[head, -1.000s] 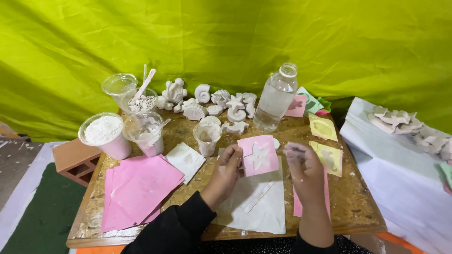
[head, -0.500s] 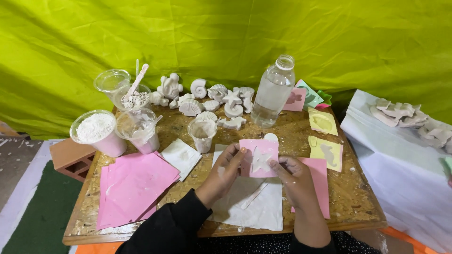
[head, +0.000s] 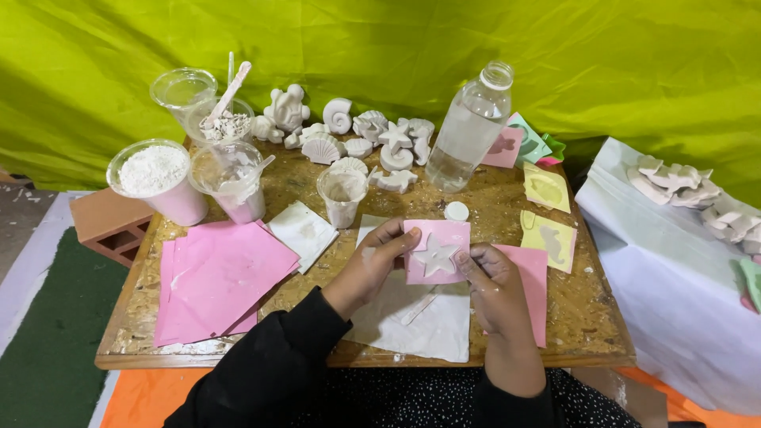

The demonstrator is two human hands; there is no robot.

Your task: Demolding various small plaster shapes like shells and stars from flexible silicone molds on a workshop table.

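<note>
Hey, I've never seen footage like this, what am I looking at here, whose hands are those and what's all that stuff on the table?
There is no machine here. A camera worn on a person's head looks down at that person's own two bare hands. The left hand and right hand together hold a pink mould with a white star in it, above a wooden table. On the table lie pink sheets, white paper, yellow moulds, a clear bottle with its cap off, cups of white powder, and a row of white plaster shapes such as shells and stars. More white shapes lie on a white-covered surface to the right.
</note>
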